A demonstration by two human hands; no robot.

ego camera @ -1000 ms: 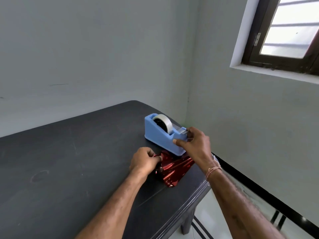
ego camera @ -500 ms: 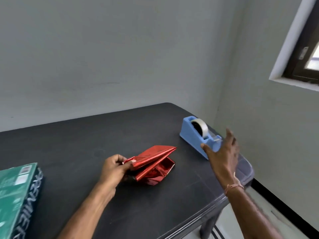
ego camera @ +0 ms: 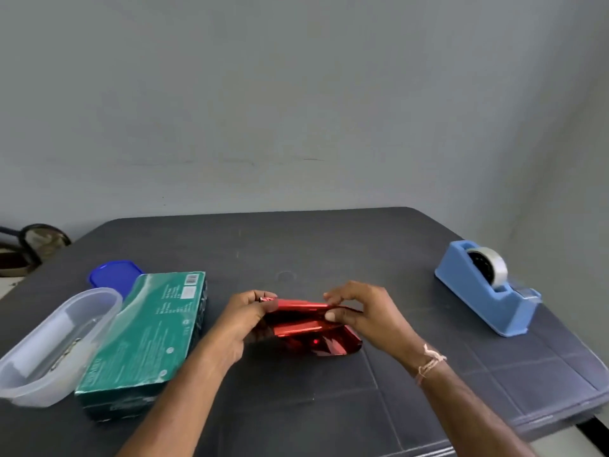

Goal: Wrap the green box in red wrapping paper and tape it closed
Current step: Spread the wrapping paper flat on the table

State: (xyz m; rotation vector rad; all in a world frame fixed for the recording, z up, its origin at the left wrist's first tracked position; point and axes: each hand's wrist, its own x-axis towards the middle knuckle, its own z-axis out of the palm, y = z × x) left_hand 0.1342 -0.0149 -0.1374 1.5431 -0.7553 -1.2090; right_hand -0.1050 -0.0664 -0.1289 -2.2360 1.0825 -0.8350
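Head view, looking down on a dark table (ego camera: 329, 252). At centre, folded red wrapping paper (ego camera: 306, 328) pinched at both ends: left hand (ego camera: 245, 316) closed on its nine o'clock end, right hand (ego camera: 359, 313) gripping the three o'clock end between thumb and fingers. At nine o'clock, lying flat and bare, green box (ego camera: 145, 338). Beyond it, touching, clear container (ego camera: 49, 344). At two o'clock, well apart, blue tape dispenser (ego camera: 484, 288).

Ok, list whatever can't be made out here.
- Head view, green box: its print is too small to read.
- Clear container: contents blurred behind its translucent wall.
- Red wrapping paper: its ends are hidden under the left hand and right hand.
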